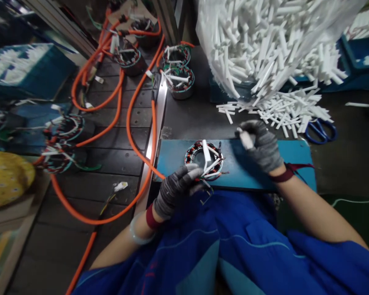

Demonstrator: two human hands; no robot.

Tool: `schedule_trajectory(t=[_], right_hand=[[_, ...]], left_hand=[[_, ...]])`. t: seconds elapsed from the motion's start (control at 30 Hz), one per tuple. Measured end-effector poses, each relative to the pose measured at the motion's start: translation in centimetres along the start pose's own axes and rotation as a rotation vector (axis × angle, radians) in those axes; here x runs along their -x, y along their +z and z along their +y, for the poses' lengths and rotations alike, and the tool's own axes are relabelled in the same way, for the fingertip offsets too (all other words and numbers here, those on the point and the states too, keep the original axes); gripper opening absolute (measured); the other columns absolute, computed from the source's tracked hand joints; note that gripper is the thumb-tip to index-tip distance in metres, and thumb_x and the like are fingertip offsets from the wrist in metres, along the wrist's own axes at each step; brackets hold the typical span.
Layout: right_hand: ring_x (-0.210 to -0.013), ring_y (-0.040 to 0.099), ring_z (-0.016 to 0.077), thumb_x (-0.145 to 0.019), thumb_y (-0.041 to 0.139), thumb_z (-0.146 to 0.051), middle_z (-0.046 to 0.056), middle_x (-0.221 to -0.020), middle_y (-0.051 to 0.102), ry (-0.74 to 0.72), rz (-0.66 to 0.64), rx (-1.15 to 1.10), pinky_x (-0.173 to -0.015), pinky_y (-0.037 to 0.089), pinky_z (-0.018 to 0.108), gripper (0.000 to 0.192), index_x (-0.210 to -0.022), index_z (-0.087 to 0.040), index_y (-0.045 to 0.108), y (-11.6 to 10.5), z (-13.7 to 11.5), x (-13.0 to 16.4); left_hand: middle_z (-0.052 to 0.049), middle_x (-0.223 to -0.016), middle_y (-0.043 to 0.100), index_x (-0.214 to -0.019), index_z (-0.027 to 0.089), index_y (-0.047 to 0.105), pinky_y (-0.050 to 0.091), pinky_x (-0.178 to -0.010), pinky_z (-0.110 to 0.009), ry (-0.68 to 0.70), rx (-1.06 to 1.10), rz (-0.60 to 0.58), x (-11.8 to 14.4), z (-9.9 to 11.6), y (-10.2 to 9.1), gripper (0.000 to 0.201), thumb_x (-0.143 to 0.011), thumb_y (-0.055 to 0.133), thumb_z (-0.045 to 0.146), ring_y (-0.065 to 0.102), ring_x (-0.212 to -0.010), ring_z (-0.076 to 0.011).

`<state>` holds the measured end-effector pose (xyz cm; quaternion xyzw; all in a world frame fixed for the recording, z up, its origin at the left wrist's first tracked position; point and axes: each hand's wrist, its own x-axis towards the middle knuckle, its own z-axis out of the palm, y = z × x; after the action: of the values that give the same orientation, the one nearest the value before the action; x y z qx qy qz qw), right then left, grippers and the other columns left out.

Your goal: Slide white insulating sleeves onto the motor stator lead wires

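Observation:
A round motor stator (pixel 190 155) with copper windings lies on a blue board (pixel 242 164) in front of me. White sleeves (pixel 206 150) cover some of its wire leads, and bare wire ends (pixel 224 173) stick out at its right. My left hand (pixel 180 186), in a grey striped glove, is closed at the stator's lower left edge on its wires; an orange cable (pixel 150 166) runs to this hand. To the right, above the board, my gloved right hand (pixel 260 143) is closed on a short white sleeve (pixel 246 140), slightly blurred and apart from the stator.
A clear bag (pixel 207 37) full of white sleeves stands at the back, with loose sleeves (pixel 292 108) spilled before it. Blue-handled scissors (pixel 321 132) lie at the right. More stators (pixel 181 84) with orange cables and a blue bin (pixel 58 67) occupy the left side.

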<state>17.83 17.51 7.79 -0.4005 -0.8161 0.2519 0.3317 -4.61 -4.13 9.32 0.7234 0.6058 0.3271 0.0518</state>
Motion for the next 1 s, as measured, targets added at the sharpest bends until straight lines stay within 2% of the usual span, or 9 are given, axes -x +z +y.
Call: schedule_trajectory(t=[0.13,0.23,0.33,0.43,0.53,0.63,0.77,0.9,1.0], right_hand=[[-0.090,0.074,0.0210,-0.093,0.066,-0.038,0.005,-0.100,0.079,0.055,-0.241,-0.399,-0.084,0.060,0.036,0.017,-0.103,-0.024,0.071,-0.9,-2.8,2.8],[-0.086,0.075,0.0202,-0.092,0.069,-0.039,0.005,-0.097,0.081,0.074,-0.382,-0.473,-0.083,0.060,0.036,0.020,-0.101,-0.022,0.074,-1.2,-2.9,2.6],[-0.091,0.075,0.0220,-0.093,0.071,-0.042,0.006,-0.101,0.081,0.004,-0.460,-0.498,-0.086,0.060,0.038,0.024,-0.104,-0.023,0.077,-1.5,-2.3,1.6],[-0.097,0.074,0.0239,-0.099,0.064,-0.047,0.007,-0.107,0.081,-0.137,-0.549,-0.381,-0.091,0.058,0.040,0.031,-0.115,-0.026,0.079,-2.0,-2.4,0.7],[-0.092,0.072,0.0253,-0.104,0.052,-0.045,0.010,-0.101,0.080,-0.288,-0.633,-0.069,-0.088,0.054,0.041,0.039,-0.124,-0.024,0.077,-2.6,-3.6,0.0],[-0.086,0.069,0.0260,-0.103,0.053,-0.047,0.011,-0.094,0.079,-0.317,-0.662,0.144,-0.082,0.050,0.039,0.039,-0.117,-0.021,0.080,-2.8,-4.9,-0.5],[-0.074,0.064,0.0208,-0.100,0.055,-0.059,0.006,-0.079,0.074,-0.154,-0.706,-0.040,-0.072,0.044,0.033,0.045,-0.093,-0.021,0.079,-2.2,-4.2,-0.5],[-0.053,0.044,0.0120,-0.092,0.059,-0.072,-0.003,-0.054,0.051,0.226,-0.862,-0.483,-0.056,0.036,0.028,0.059,-0.061,-0.021,0.055,-0.9,-2.1,0.2],[-0.052,0.042,0.0112,-0.092,0.059,-0.071,-0.005,-0.053,0.049,0.292,-0.822,-0.525,-0.056,0.036,0.028,0.058,-0.062,-0.021,0.054,-0.9,-1.8,0.8]], left_hand=[[-0.008,-0.114,0.080,-0.127,0.021,0.066,0.067,-0.084,-0.026,0.077,-0.082,0.034,-0.1,0.4,0.3,0.029,-0.099,0.071,0.027,0.080,-0.100,-0.0195],[-0.009,-0.113,0.081,-0.126,0.018,0.066,0.067,-0.085,-0.026,0.107,-0.122,0.042,-0.3,0.4,0.1,0.027,-0.101,0.069,0.028,0.080,-0.100,-0.0193],[-0.010,-0.114,0.081,-0.125,0.018,0.068,0.067,-0.084,-0.026,0.110,-0.189,0.004,-0.2,0.4,-0.2,0.025,-0.102,0.066,0.027,0.080,-0.101,-0.0202],[-0.011,-0.120,0.079,-0.127,0.021,0.072,0.068,-0.079,-0.029,0.076,-0.260,-0.082,0.1,0.5,-0.2,0.026,-0.102,0.065,0.025,0.080,-0.099,-0.0224],[-0.011,-0.130,0.076,-0.135,0.028,0.071,0.067,-0.073,-0.031,0.032,-0.298,-0.215,0.3,0.6,-0.3,0.033,-0.102,0.063,0.026,0.081,-0.093,-0.0235],[-0.011,-0.136,0.072,-0.142,0.029,0.066,0.066,-0.074,-0.031,-0.013,-0.288,-0.353,-0.1,0.4,-0.2,0.039,-0.104,0.059,0.028,0.080,-0.098,-0.0246],[-0.008,-0.137,0.073,-0.148,0.028,0.061,0.066,-0.079,-0.029,-0.031,-0.236,-0.476,-1.5,-0.2,-0.4,0.043,-0.107,0.054,0.036,0.078,-0.109,-0.0239],[-0.005,-0.137,0.073,-0.152,0.028,0.057,0.066,-0.081,-0.028,0.002,-0.142,-0.478,-2.5,-0.6,-0.6,0.046,-0.107,0.055,0.038,0.076,-0.114,-0.0233],[-0.005,-0.138,0.072,-0.153,0.028,0.056,0.066,-0.085,-0.028,0.011,-0.099,-0.452,-2.5,-0.6,-0.6,0.048,-0.105,0.059,0.031,0.075,-0.117,-0.0238]])
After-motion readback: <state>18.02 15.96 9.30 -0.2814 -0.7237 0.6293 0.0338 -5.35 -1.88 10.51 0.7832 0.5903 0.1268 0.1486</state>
